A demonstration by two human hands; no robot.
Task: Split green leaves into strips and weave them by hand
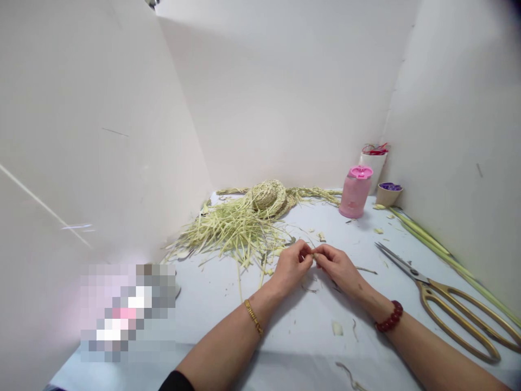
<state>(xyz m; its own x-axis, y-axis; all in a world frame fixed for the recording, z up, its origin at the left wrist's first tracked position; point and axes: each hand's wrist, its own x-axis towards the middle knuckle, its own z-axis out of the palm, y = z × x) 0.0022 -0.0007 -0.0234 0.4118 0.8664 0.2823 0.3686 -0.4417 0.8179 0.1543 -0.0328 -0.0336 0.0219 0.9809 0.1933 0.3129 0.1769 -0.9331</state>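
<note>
While a person's two bare hands meet at the middle of a worktable, pale blue covering (pixel 228 285) spreads beneath them, strewn with plant scraps (pixel 337 328). The left hand (pixel 293 263) and the right hand (pixel 337 267) each pinch, thumb against fingers, a small, thin strand (pixel 313 256) just above the surface; its full shape is mostly hidden by the fingertips. Plain whitish walls enclose the table: a back wall (pixel 301 98), a left wall (pixel 81 98) and a right wall (pixel 459 108), the side ones bearing thin scuff marks. Toward the back, left of centre, lies a loose heap of pale green straw (pixel 232 228), with a coiled, woven straw piece (pixel 268 196) at its far edge. Back right stand a pink container (pixel 355 194), a white cup (pixel 373 163) holding red items, and a small beige cup (pixel 388 197) with purple contents. Long green stalks (pixel 443 252) run along the right wall, beside large gold-handled scissors (pixel 423 282). At lower left, a pixelated patch conceals something.
</note>
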